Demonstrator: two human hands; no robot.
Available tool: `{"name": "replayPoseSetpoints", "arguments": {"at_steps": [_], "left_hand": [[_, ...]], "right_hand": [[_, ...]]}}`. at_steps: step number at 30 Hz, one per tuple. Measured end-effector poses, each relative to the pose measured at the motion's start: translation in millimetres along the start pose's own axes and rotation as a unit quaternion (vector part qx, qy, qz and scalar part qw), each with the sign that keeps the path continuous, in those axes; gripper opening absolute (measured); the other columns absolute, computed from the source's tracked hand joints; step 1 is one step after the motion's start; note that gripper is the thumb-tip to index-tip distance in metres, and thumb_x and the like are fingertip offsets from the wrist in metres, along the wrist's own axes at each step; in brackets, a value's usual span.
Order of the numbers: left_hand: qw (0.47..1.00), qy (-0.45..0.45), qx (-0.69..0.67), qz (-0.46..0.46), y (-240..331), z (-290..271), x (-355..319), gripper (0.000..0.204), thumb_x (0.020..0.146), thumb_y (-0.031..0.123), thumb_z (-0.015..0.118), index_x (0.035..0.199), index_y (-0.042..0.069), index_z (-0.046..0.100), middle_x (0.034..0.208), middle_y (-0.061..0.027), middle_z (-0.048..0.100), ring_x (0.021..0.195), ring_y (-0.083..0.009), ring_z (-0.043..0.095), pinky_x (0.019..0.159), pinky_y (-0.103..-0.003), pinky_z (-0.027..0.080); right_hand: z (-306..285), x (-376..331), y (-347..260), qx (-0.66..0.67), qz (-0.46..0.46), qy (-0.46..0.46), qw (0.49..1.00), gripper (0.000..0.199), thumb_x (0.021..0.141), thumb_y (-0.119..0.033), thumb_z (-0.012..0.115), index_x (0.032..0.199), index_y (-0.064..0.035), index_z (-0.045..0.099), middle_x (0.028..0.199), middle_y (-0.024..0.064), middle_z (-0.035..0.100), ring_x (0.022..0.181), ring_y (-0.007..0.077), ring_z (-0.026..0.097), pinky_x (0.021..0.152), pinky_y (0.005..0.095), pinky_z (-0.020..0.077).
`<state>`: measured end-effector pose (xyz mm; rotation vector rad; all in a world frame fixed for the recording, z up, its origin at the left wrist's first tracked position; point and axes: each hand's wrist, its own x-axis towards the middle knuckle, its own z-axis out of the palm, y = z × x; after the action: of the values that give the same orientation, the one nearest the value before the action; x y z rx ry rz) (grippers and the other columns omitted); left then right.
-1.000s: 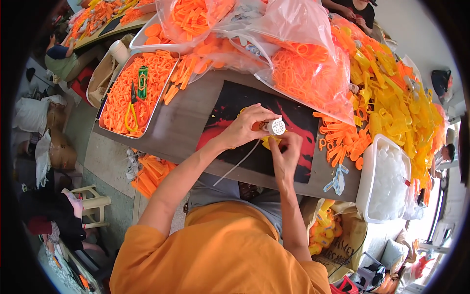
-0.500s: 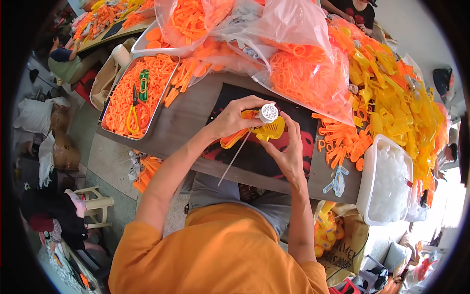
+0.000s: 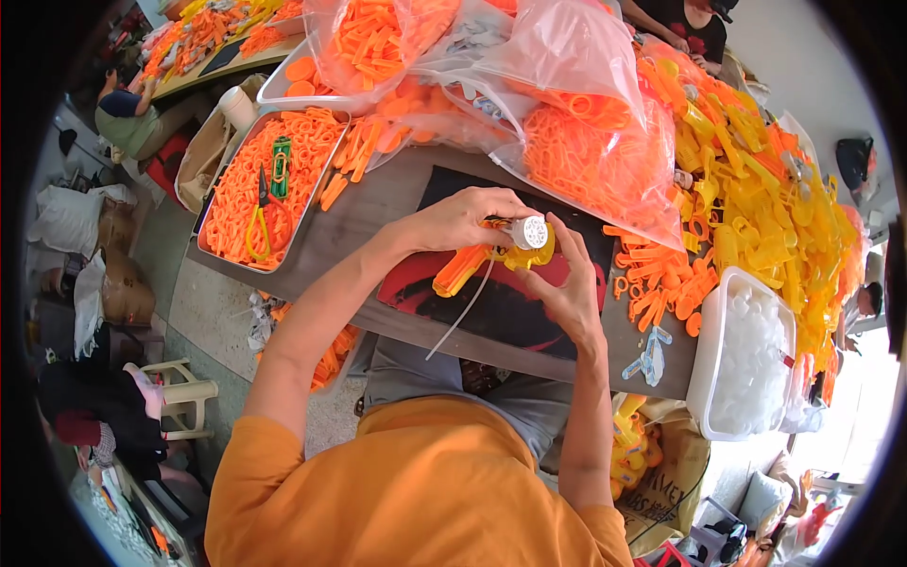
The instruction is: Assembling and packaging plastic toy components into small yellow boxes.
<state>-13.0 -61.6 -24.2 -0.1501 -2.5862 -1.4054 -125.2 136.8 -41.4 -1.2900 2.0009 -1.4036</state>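
Over the table's dark mat, I hold a plastic toy-like assembly between both hands. My left hand [image 3: 468, 222] is closed on its body, where an orange handle-like part [image 3: 460, 271] slopes down to the left. A white round cap with small holes [image 3: 535, 232] faces upward on the assembly. Beneath that cap is a yellow translucent part [image 3: 529, 257], gripped by my right hand [image 3: 572, 291] between thumb and fingers. From the assembly a thin white tube [image 3: 465, 317] hangs in a curve toward the table's near edge. My fingers hide how the parts join.
On the left stands a metal tray of orange pieces [image 3: 227, 213] with yellow-handled pliers [image 3: 258, 232]. Clear bags of orange parts [image 3: 586, 142] fill the back. Yellow parts [image 3: 756, 189] are heaped right, behind a white tub [image 3: 699, 378] of clear pieces. Another person [image 3: 694, 24] sits across.
Both hands have shifted slightly right with the assembly. The white cap has tilted further to the right, more of the orange part shows, and the tube bends more.
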Motion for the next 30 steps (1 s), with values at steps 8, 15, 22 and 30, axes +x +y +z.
{"name": "replayPoseSetpoints", "arguments": {"at_steps": [8,15,22,30], "left_hand": [[0.999,-0.002,0.049,-0.016,2,5,3,0.036,0.084,0.008,0.071,0.119,0.003,0.066,0.109,-0.0098,0.062,0.106,-0.0257,0.061,0.093,-0.035,0.049],[0.991,0.115,0.058,-0.030,12,22,-6,0.034,0.083,0.009,0.070,0.116,0.003,0.067,0.102,-0.0119,0.068,0.096,-0.0267,0.064,0.085,-0.038,0.051],[0.992,0.087,0.092,0.010,10,22,-3,0.032,0.081,0.009,0.072,0.113,0.003,0.068,0.102,-0.0114,0.070,0.094,-0.0289,0.063,0.084,-0.038,0.051],[0.980,0.135,0.143,0.010,-20,62,-26,0.038,0.073,0.006,0.077,0.111,0.005,0.069,0.110,-0.0045,0.066,0.103,-0.0255,0.054,0.091,-0.037,0.046]], "right_hand": [[1,2,0,0.009,-0.005,-0.001,1.000,0.080,0.073,-0.012,0.079,0.144,0.0001,0.044,0.127,0.0120,0.054,0.119,0.0211,0.053,0.104,0.0332,0.0398],[15,-2,16,0.046,-0.022,0.064,0.997,0.089,0.070,-0.014,0.087,0.145,0.0000,0.042,0.122,0.0140,0.059,0.114,0.0240,0.059,0.099,0.0338,0.0461],[12,-4,8,-0.016,-0.035,0.071,0.997,0.089,0.070,-0.012,0.087,0.145,0.0012,0.040,0.122,0.0150,0.060,0.110,0.0234,0.061,0.096,0.0344,0.0486],[4,-34,28,-0.199,-0.103,0.060,0.973,0.066,0.071,-0.012,0.083,0.130,-0.0055,0.055,0.121,0.0164,0.062,0.115,0.0339,0.056,0.100,0.0400,0.0434]]}}
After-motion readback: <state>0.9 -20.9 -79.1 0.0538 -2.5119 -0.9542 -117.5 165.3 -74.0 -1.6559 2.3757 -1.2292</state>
